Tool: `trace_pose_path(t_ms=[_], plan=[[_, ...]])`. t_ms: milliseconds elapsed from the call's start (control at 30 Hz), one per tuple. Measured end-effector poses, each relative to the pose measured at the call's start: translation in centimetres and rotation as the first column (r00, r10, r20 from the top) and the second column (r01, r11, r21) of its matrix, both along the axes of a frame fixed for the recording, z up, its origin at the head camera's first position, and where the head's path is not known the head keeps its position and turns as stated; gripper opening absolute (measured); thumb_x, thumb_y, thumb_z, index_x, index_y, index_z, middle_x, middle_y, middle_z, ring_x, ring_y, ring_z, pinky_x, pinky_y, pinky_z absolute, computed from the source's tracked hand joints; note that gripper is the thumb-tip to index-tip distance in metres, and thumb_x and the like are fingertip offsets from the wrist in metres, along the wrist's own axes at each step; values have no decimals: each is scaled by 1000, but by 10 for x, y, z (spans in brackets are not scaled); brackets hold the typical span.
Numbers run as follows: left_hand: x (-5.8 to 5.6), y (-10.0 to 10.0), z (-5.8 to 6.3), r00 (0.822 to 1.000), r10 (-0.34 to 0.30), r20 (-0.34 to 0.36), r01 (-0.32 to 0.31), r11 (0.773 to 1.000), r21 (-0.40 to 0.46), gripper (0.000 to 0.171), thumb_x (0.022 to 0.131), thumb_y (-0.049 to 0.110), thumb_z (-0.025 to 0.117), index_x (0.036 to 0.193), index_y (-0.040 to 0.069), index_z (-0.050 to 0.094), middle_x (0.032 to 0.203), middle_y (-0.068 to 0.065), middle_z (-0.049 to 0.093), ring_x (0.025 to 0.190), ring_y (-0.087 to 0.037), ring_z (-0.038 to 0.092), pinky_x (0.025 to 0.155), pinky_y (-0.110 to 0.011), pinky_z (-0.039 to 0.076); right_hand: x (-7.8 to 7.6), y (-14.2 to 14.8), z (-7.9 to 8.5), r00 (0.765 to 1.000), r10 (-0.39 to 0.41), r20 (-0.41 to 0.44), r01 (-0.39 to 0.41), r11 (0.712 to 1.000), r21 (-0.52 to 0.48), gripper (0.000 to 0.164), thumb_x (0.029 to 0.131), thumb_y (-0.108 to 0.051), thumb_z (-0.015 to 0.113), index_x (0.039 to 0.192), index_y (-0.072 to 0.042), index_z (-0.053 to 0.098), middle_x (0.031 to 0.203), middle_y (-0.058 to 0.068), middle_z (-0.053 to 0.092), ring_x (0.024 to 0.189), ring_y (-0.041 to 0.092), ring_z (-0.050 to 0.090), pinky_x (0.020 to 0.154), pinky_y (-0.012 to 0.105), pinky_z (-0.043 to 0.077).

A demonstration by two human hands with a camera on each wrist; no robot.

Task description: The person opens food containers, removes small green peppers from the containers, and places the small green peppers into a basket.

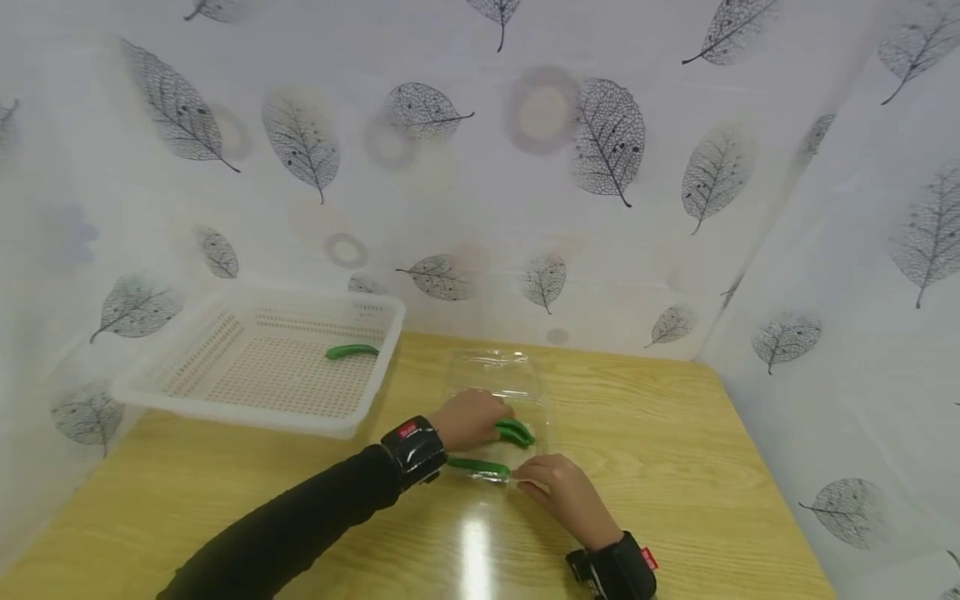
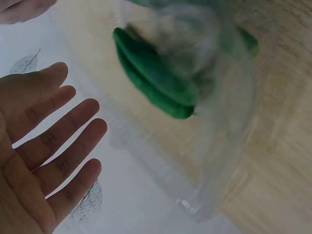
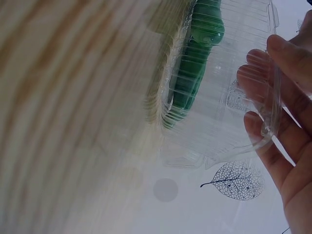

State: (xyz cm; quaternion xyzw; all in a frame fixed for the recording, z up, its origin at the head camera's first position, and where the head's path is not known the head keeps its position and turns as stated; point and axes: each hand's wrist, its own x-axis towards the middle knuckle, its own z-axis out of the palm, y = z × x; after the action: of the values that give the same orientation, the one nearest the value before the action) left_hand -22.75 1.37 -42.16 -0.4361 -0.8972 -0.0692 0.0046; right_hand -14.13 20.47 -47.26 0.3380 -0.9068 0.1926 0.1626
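Note:
A clear plastic box with its lid folded back lies on the table. Inside are slim green vegetables, small cucumbers or peppers: a pair beside my left hand and another along the near wall. In the left wrist view, the left hand has its fingers extended and apart, holding nothing, near the pair of green vegetables. My right hand is at the box's near right corner. The right wrist view shows that hand pinching the box's rim between thumb and fingers.
A white perforated plastic basket stands on the left of the wooden table, with one green vegetable in it. Leaf-patterned sheeting walls the back and sides.

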Motion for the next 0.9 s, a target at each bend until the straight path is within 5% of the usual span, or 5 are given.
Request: trace_pose_path(t_ms=[200, 467, 900], plan=[[-12, 8, -33, 999, -48, 5, 48, 999, -25, 26, 79, 16, 71, 105, 19, 67, 95, 3, 68, 86, -11, 62, 76, -24, 52, -1, -1, -1, 1000, 9, -2, -9, 1000, -9, 19, 71, -10, 78, 90, -14, 74, 87, -3, 72, 81, 12, 66, 74, 26, 54], [-12, 16, -43, 999, -50, 0, 49, 992, -115, 24, 86, 18, 66, 110, 15, 66, 99, -2, 67, 89, -13, 62, 79, -23, 52, 0, -1, 1, 1000, 3, 5, -2, 1000, -16, 20, 71, -9, 78, 90, -14, 74, 88, -3, 73, 82, 13, 66, 74, 26, 54], [-17, 11, -57, 998, -10, -66, 4, 996, -93, 14, 84, 17, 67, 97, 16, 67, 84, 3, 59, 75, -9, 56, 63, -21, 47, 0, -1, -1, 1000, -1, -6, 1, 1000, -26, 21, 70, -8, 79, 89, -15, 74, 87, -4, 73, 81, 12, 66, 73, 26, 54]])
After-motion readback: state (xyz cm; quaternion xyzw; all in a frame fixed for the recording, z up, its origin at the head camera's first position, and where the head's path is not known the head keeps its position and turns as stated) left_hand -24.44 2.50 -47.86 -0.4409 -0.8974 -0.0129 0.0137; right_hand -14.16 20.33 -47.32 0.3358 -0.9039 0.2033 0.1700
